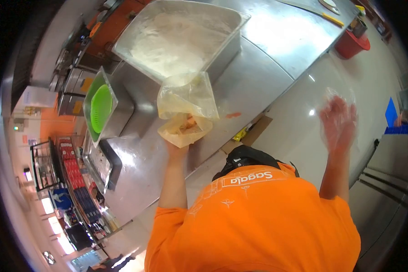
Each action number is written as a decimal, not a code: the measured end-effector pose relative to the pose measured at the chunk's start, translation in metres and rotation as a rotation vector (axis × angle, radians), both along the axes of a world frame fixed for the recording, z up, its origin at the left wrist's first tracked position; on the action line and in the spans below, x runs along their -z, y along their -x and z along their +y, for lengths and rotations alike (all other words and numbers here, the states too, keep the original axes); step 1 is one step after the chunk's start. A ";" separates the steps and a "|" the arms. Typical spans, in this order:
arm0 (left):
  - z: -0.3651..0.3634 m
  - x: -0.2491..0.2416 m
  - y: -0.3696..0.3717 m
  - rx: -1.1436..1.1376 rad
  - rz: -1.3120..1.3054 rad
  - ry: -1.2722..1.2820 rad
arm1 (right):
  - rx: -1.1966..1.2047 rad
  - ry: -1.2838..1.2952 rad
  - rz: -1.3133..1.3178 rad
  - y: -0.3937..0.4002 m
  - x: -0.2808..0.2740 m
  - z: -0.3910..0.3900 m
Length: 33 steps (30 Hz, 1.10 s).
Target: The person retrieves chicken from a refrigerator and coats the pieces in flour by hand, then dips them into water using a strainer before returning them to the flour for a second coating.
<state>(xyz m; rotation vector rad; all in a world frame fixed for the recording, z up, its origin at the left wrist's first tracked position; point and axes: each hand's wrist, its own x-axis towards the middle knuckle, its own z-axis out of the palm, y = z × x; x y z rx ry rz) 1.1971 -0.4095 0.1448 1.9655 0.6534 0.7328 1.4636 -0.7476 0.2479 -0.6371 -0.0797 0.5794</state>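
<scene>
My left hand [176, 150] is at the underside of a translucent yellowish plastic bag [188, 97] and grips it, its fingers mostly hidden behind the plastic. Pinkish-orange pieces that look like raw meat [189, 124] show in the bag's open mouth. The bag's upper part rests against the near wall of a large steel pan [233, 50], which holds white powder like flour [177, 38]. Off to the right, over the floor, my right hand [338, 120] is raised with fingers spread, wearing a clear plastic glove and holding nothing.
A green basket [101, 108] sits in a steel container left of the pan, with a shallow steel tray [105, 165] nearer. A reddish smear [233, 115] marks the steel table [263, 86]. A yellow-handled knife [332, 19] lies far right; a red bucket [351, 45] stands beyond the edge.
</scene>
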 end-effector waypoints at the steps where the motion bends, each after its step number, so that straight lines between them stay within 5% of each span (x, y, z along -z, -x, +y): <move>1: -0.001 0.004 0.004 -0.052 0.015 -0.004 | -0.029 -0.007 -0.003 0.001 -0.004 0.008; 5: -0.009 0.015 0.017 -0.239 0.132 -0.140 | -0.044 0.262 -0.094 0.029 -0.028 0.061; 10: -0.025 -0.004 0.012 -0.429 0.065 -0.559 | -0.427 0.060 -0.160 0.050 -0.052 0.113; 13: -0.037 -0.014 0.017 -0.461 0.407 -0.607 | -0.608 -0.039 -0.170 0.072 -0.076 0.139; 16: -0.037 -0.016 0.017 -0.408 0.498 -0.455 | -0.784 -0.029 -0.212 0.086 -0.083 0.156; 22: -0.028 0.001 0.021 -0.467 0.258 -0.283 | -0.800 -0.005 -0.091 0.106 -0.074 0.169; 24: -0.019 0.043 0.021 -0.387 -0.141 0.243 | -0.788 -0.077 -0.088 0.107 -0.074 0.168; 26: -0.018 0.034 0.018 -0.326 -0.229 0.344 | -0.774 -0.064 -0.145 0.099 -0.066 0.168; 29: -0.017 0.020 0.021 -0.288 -0.060 -0.021 | -0.734 -0.028 -0.140 0.093 -0.065 0.167; 33: -0.013 0.020 0.016 -0.358 -0.160 -0.099 | -0.653 0.073 -0.113 0.086 -0.060 0.163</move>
